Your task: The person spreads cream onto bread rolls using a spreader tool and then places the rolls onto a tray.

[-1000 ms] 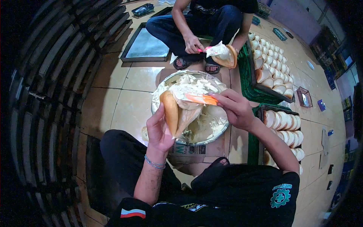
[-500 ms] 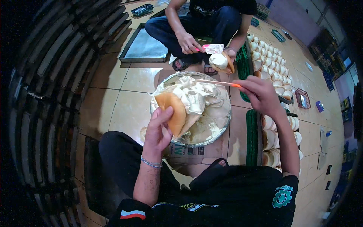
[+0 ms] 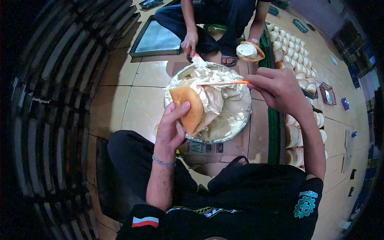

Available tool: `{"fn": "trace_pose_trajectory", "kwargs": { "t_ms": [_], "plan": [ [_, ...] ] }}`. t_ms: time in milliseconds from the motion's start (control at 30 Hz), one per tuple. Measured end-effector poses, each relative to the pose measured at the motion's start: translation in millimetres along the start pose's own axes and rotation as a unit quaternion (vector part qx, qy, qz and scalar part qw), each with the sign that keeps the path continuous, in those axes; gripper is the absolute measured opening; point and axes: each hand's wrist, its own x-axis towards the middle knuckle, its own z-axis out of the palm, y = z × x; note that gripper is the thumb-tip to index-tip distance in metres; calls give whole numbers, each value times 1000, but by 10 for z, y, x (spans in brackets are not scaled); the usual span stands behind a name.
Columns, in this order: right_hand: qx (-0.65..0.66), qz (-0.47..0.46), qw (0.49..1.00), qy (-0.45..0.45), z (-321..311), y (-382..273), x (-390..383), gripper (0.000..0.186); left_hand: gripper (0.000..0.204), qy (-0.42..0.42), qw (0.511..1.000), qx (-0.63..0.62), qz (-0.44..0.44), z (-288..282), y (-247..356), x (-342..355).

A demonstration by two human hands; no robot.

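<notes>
My left hand [image 3: 170, 127] grips a golden-brown bun [image 3: 191, 109], thumb across its outer side, over the near left of a round basin [image 3: 247, 120]. Pale whipped cream [image 3: 236, 93] is heaped in the basin and smeared up its walls. From the right, my right hand [image 3: 282, 91] pinches the orange handle of a thin spatula [image 3: 239, 82]. Its blade end lies in cream by the bun's upper edge; whether it touches the bun I cannot tell.
Opposite, a co-worker dips a pink-handled spatula [image 3: 197, 60] into the basin and holds a cream-topped bun [image 3: 247, 51]. Trays of cream-filled buns [image 3: 295, 60] line the right. A metal tray [image 3: 158, 38] lies far left; dark racks [image 3: 60, 80] stand left. Cardboard [image 3: 236, 151] lies under the basin.
The co-worker's spatula has gone from their bun down into the basin, and their bun has moved right. My spatula's blade end has come lower, closer to my bun. The whole view has shifted slightly.
</notes>
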Motion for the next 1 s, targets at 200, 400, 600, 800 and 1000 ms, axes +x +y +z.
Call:
{"fn": "trace_pose_trajectory", "kwargs": {
  "t_ms": [200,400,600,800,1000],
  "plan": [
    [-54,3,997,-52,258,-306,-80,18,38,37,998,-26,34,-52,10,15],
    [-54,7,996,-74,635,-888,-418,26,37,127,977,-130,115,-169,-51,208],
    [49,82,994,52,421,-551,-190,27,40,104,978,-158,89,-84,-19,154],
    [8,70,997,44,693,-438,-64,30,34,47,982,-180,38,-15,-28,123],
    [-9,23,1000,16,615,-537,-327,30,39,107,974,-176,96,-62,97,72]
  ]
}}
